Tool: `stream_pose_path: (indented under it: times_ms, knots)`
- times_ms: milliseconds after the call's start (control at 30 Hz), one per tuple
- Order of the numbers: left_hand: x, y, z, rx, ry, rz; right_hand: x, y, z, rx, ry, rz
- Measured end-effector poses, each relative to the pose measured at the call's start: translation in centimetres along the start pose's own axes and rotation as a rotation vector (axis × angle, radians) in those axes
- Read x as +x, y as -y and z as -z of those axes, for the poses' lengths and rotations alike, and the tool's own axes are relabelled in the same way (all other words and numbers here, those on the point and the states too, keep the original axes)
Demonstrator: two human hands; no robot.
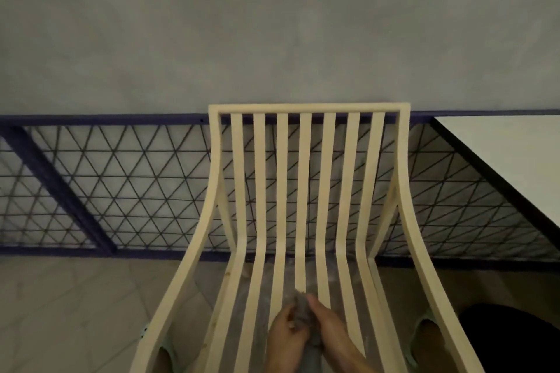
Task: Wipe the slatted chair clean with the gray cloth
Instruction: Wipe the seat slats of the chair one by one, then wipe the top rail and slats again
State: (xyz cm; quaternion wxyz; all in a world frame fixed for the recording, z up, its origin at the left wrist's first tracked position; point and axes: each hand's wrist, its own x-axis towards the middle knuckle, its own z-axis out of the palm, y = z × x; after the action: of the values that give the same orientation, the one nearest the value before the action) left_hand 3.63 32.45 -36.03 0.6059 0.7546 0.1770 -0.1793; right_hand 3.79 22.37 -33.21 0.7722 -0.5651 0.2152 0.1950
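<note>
A cream slatted chair (304,179) fills the middle of the view, its back rising toward the wall and its seat slats running down to the bottom edge. The gray cloth (303,309) is bunched around a middle seat slat. My left hand (285,333) grips the cloth from the left side. My right hand (328,324) grips it from the right, fingers pointing up along the slat. Both hands meet on the cloth over the seat's centre.
A blue metal railing with triangular wire mesh (121,188) runs behind the chair against a gray wall. A white table corner (512,157) juts in at the right. Pale floor tiles (75,312) lie at the left; feet in green sandals (422,327) show beside the chair.
</note>
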Motion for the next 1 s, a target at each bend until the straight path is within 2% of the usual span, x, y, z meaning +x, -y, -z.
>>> stream_pose_path:
  times_ms: [133, 200, 300, 433, 600, 733, 867, 933, 1000]
  knots:
    - [0.7, -1.9, 2.5, 0.084, -0.022, -0.059, 0.5, 1.1, -1.6, -0.011, 0.117, 0.017]
    - [2.0, -3.0, 4.1, 0.073, -0.053, -0.101, 1.4, 2.1, -2.1, -0.105, 0.098, 0.022]
    - [4.1, -5.6, 7.1, 0.076, -0.143, -0.137, 4.7, 2.7, -1.4, -0.384, -0.004, 0.068]
    - [6.9, -8.3, 11.0, 0.162, -0.173, -0.231, 9.6, 2.0, 0.1, -0.833, -0.053, 0.213]
    - [10.0, -9.6, 13.2, 0.303, -0.190, -0.300, 15.3, 0.3, 0.7, -1.283, -0.153, 0.163]
    - [11.6, -12.5, 14.1, 0.365, -0.244, -0.445, 18.1, -0.1, -0.3, -1.339, -0.226, 0.241]
    - [13.9, -16.7, 14.8, 0.369, -0.273, -0.563, 21.9, -1.8, -0.6, -1.139, -0.303, 0.047]
    - [15.4, -18.6, 15.4, 0.329, -0.313, -0.619, 22.8, -2.7, -0.4, -1.180, -0.305, 0.000]
    - [16.4, -20.1, 15.9, 0.246, -0.347, -0.649, 22.2, -1.5, 0.0, -1.228, -0.232, 0.019]
